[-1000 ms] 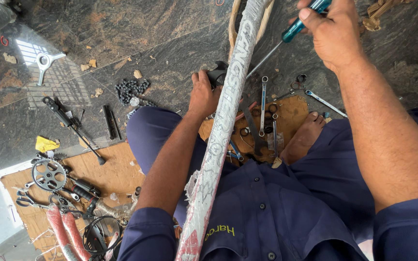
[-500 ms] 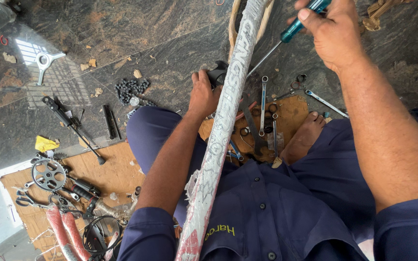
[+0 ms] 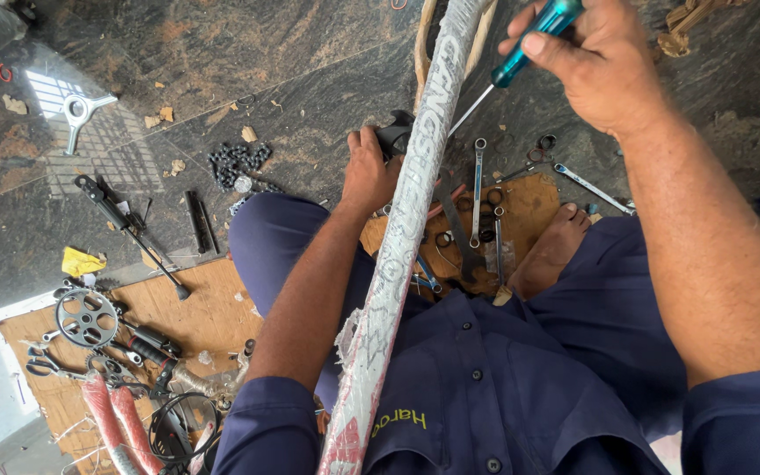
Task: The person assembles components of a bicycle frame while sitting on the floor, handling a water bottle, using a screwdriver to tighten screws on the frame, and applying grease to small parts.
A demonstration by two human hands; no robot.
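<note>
Change: nothing has visibly shifted; both hands hold as before.
Right hand point(image 3: 613, 66): gripping teal screwdriver point(image 3: 529, 40), one o'clock.
Left hand point(image 3: 369, 171): closed around wrapped frame tube point(image 3: 406, 229).
Progress: wrapping mostly on.

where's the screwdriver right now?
Head view, top right: the teal-handled screwdriver is gripped in the right hand, its shaft angling down-left to the wrapped white frame tube, just above the left hand.
</note>
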